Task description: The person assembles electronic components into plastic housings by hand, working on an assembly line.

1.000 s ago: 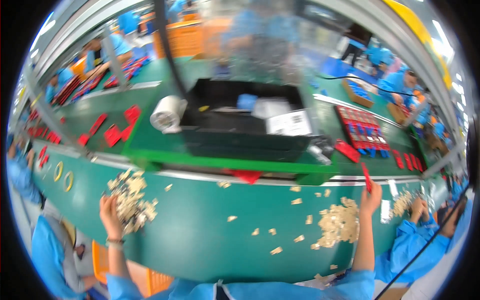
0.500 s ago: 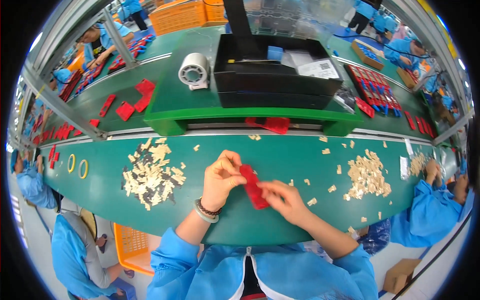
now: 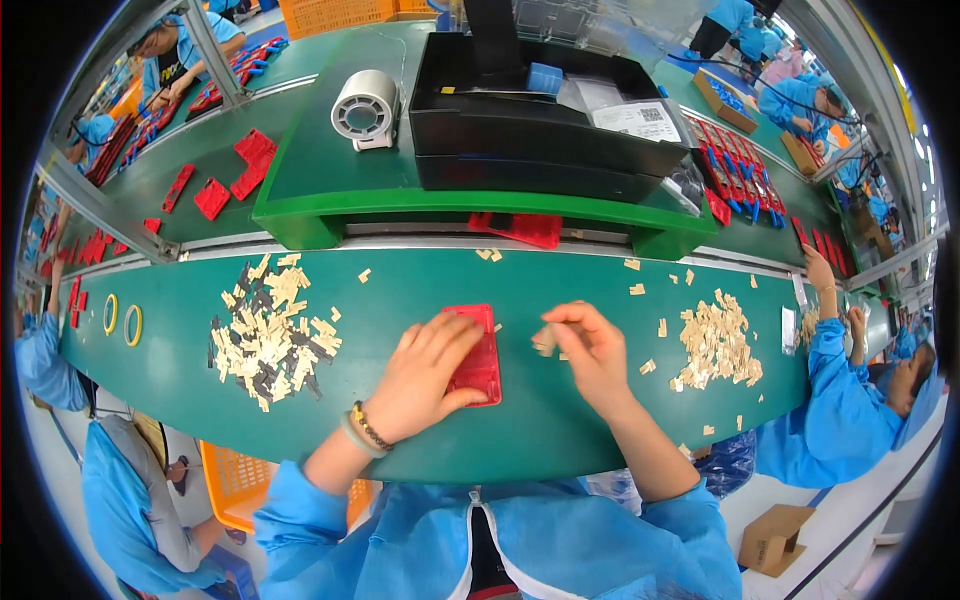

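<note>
A red rectangular plastic shell [image 3: 486, 362] lies on the green worktable, its hollow, ribbed side up. My left hand [image 3: 425, 375] rests across its left part, fingers stretched out over it and the thumb at its near edge. Just right of the shell, my right hand [image 3: 592, 355] is raised, thumb and fingertips pinched on a small cream flat piece [image 3: 545, 341], partly blurred. Left of my hands is a heap of cream and black pieces [image 3: 272, 335]. Toward the right lies a pile of cream flat pieces [image 3: 718, 342].
A green raised shelf [image 3: 330, 195] crosses the far side, bearing a white fan [image 3: 364, 110] and a black box [image 3: 545, 140]. Under it sits another red part [image 3: 520, 228]. Two yellow rings [image 3: 133, 326] lie far left. A co-worker's sleeve [image 3: 825, 390] reaches in at right.
The red shell, held up between both hands before, now lies on the table under my left hand. My right hand has left it and now pinches a small cream piece.
</note>
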`<action>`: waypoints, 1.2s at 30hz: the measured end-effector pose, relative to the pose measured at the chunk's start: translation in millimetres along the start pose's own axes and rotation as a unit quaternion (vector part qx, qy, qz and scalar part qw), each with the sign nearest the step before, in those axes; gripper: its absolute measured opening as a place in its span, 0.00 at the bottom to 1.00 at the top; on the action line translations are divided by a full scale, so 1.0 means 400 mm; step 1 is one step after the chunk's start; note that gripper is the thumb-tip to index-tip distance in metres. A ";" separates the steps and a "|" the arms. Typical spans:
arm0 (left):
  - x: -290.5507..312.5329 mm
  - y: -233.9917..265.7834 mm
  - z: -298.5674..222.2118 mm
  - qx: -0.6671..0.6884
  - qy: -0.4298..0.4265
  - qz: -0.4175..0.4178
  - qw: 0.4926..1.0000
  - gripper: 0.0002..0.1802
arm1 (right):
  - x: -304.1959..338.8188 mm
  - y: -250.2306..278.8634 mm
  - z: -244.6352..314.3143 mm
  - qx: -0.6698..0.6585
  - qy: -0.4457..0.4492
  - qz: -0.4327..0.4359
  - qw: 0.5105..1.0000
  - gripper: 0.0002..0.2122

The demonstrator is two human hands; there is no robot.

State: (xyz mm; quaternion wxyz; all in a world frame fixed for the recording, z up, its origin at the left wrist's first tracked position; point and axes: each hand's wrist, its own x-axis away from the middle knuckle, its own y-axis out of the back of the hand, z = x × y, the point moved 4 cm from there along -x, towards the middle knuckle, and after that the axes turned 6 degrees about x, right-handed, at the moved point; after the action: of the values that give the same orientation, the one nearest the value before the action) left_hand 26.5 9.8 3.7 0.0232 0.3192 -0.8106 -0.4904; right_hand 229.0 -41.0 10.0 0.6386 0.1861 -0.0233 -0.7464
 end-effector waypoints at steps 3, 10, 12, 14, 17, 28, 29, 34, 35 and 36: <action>0.054 -0.077 -0.028 -0.069 -0.006 0.051 0.996 0.40 | 0.003 0.022 -0.016 -0.049 -0.056 0.031 0.997 0.11; -0.040 -0.030 -0.025 0.279 0.119 -0.090 0.949 0.19 | -0.020 -0.028 0.050 0.121 -0.001 0.149 0.981 0.23; -0.051 -0.040 -0.026 0.270 0.145 -0.006 0.952 0.11 | -0.017 -0.034 0.057 0.145 0.015 0.162 0.976 0.27; -0.061 -0.040 -0.037 0.263 0.104 -0.060 0.957 0.06 | -0.021 -0.035 0.067 0.155 0.023 0.157 0.975 0.27; -0.063 -0.034 -0.039 0.301 0.151 -0.052 0.940 0.06 | -0.029 -0.037 0.074 0.182 0.056 0.152 0.970 0.26; -0.026 -0.074 0.022 0.636 0.245 -0.022 0.731 0.08 | 0.020 -0.049 0.076 0.349 0.222 0.002 0.910 0.11; -0.028 -0.077 0.019 0.637 0.245 -0.021 0.731 0.08 | 0.025 -0.054 0.063 0.326 0.208 -0.018 0.922 0.11; -0.031 -0.053 0.010 0.483 0.089 -0.057 0.869 0.08 | 0.029 -0.064 0.045 0.211 0.119 0.008 0.970 0.12; -0.034 -0.046 0.016 0.482 0.089 -0.057 0.870 0.08 | 0.022 -0.059 0.056 0.201 0.122 0.001 0.972 0.12; -0.040 -0.032 0.007 0.384 0.035 -0.054 0.921 0.07 | 0.018 -0.052 0.061 0.191 0.123 -0.006 0.974 0.13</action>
State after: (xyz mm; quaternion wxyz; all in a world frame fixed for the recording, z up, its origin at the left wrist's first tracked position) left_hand 44.6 16.7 -3.8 -0.0993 0.3635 -0.9171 -0.1304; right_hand 201.0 -48.9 25.4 0.5850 0.3952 -0.0856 -0.7030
